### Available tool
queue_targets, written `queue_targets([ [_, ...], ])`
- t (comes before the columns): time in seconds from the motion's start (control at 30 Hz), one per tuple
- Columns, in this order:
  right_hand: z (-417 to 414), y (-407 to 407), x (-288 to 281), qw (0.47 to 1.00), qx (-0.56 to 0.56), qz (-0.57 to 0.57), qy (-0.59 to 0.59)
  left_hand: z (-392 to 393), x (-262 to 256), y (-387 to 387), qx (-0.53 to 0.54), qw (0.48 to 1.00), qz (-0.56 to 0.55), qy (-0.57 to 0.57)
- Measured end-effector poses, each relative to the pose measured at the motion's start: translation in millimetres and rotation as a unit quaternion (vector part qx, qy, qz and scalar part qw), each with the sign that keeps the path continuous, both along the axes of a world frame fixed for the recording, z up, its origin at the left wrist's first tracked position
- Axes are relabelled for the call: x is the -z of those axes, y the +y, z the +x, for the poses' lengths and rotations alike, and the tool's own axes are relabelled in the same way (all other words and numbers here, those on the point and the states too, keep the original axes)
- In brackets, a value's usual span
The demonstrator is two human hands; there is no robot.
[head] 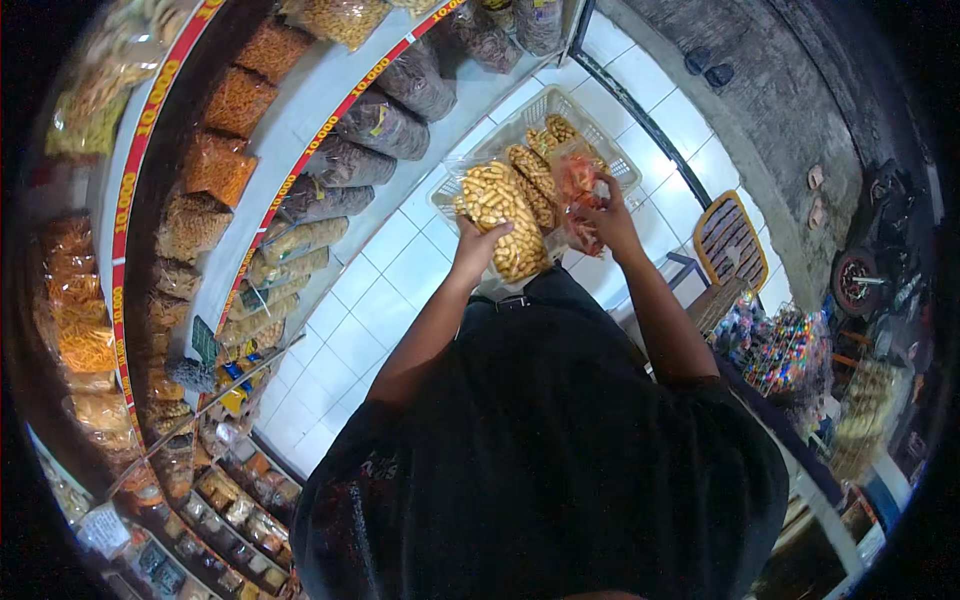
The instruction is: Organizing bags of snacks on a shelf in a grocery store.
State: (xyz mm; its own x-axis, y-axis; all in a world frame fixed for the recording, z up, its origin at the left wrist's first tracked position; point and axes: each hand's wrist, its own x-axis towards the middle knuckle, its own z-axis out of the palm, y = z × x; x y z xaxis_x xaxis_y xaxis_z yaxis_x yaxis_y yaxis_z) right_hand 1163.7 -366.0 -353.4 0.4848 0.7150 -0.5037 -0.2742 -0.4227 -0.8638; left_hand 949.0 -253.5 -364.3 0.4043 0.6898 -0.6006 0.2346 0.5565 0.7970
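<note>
My left hand point(480, 244) grips the lower left side of a clear plastic bag of pale yellow stick snacks point(504, 217). In my right hand point(611, 217) is a smaller clear bag of orange-red snacks point(579, 187), pinched along its right side. Both bags are held above a white plastic basket point(628, 161) with slotted walls on the tiled floor. Inside the basket, partly hidden by the held bags, lie several bags of brownish-yellow snacks point(555, 131). The basket's near side is mostly covered by the yellow bag and my hands.
Tiered shelves point(300, 150) with red price strips hold several bagged snacks on the left. White floor tiles point(382, 300) run beside them. A yellow-rimmed chair part point(731, 238), a rack of colourful packets point(780, 349) and a motorbike wheel point(856, 281) are on the right. Sandals point(816, 196) lie on concrete.
</note>
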Motion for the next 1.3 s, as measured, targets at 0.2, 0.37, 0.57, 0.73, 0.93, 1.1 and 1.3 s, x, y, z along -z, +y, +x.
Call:
queue_targets([
  [0.2,63,-7,7,0.996,0.055,-0.037,-0.055,68,116,1,-0.022,0.998,-0.060,-0.014],
  [0.37,88,-51,23,0.991,0.097,-0.018,-0.088,141,155,3,-0.058,0.994,-0.095,0.005],
  [0.57,92,-81,15,0.987,0.153,-0.050,-0.022,192,172,12,-0.092,0.995,0.001,-0.032],
  [0.73,95,-82,18,0.989,0.131,-0.064,0.012,197,178,19,-0.010,0.990,0.013,0.137],
  [0.93,91,-45,10,0.999,-0.038,-0.024,-0.017,119,217,31,-0.017,0.994,-0.026,0.108],
  [1.1,77,-5,44,0.913,-0.325,0.090,-0.231,19,211,2,-0.139,0.973,0.105,0.154],
  [1.3,13,24,68,0.718,-0.614,0.072,-0.320,-58,220,-59,-0.133,0.875,0.170,0.433],
])
